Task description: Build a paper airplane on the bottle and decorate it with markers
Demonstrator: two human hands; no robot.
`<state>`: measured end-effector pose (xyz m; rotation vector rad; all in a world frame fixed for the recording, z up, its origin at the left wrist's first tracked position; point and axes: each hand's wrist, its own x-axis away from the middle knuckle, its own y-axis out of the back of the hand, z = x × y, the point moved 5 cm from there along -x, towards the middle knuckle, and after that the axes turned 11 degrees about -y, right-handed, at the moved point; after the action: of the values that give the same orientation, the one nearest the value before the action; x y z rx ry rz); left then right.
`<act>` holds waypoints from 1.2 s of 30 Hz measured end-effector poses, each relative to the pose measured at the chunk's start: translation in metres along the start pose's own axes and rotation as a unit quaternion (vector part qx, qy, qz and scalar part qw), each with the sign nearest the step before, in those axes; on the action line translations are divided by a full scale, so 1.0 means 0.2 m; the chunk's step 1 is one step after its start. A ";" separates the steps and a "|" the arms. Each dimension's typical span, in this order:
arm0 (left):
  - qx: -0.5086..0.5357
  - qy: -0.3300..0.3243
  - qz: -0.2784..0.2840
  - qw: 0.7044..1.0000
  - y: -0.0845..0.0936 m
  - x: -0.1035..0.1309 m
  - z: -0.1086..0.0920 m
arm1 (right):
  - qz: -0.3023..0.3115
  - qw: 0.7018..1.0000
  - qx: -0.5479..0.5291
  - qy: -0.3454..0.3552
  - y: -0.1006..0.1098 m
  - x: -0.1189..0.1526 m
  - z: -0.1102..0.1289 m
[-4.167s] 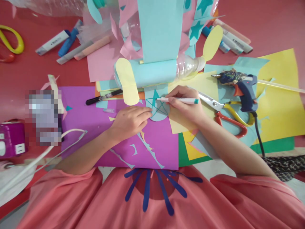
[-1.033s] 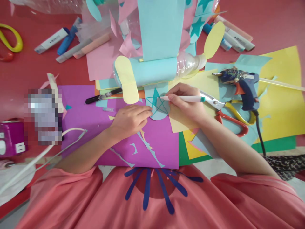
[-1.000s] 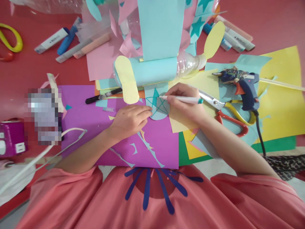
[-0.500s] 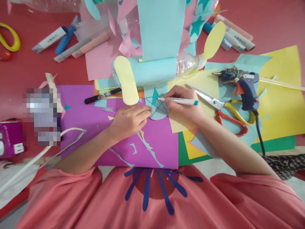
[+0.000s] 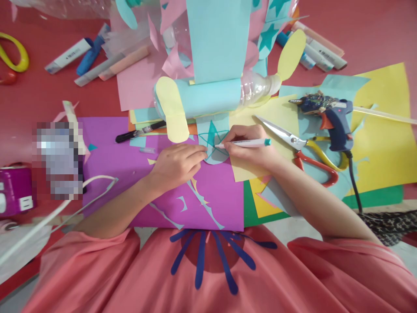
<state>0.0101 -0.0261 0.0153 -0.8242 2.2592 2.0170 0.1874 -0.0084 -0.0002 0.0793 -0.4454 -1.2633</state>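
Note:
My right hand is closed round a white marker with a teal end, its tip on a light blue paper piece with a rounded lower end. A teal star is drawn there, its upper point filled in. My left hand lies flat with fingers stretched, the fingertips at the left edge of that piece. Just beyond is a clear bottle wrapped in light blue paper, with a pale yellow rounded strip at its left end.
Open scissors and a glue gun lie at the right on paper sheets. Purple paper with scraps is under my left arm. A black pen lies left of the bottle. Markers are at the back left, with more at the back right.
The marker tip has moved down and slightly right on the star, and my right hand has shifted a little down with it. My left hand has stayed in place.

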 end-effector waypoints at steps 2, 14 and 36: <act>-0.003 -0.001 -0.006 1.000 0.00 0.00 0.00 | -0.005 1.000 -0.014 0.003 0.00 0.00 -0.01; 0.006 -0.004 -0.019 1.000 0.02 -0.01 0.00 | -0.094 0.995 -0.030 -0.011 0.02 -0.02 -0.03; -0.007 -0.023 -0.046 0.999 0.03 -0.02 -0.02 | -0.029 0.999 -0.034 0.011 0.00 0.00 -0.01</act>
<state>0.0120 -0.0277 0.0216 -0.8583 2.1443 1.9915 0.1879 -0.0083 -0.0018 0.0487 -0.3843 -1.3330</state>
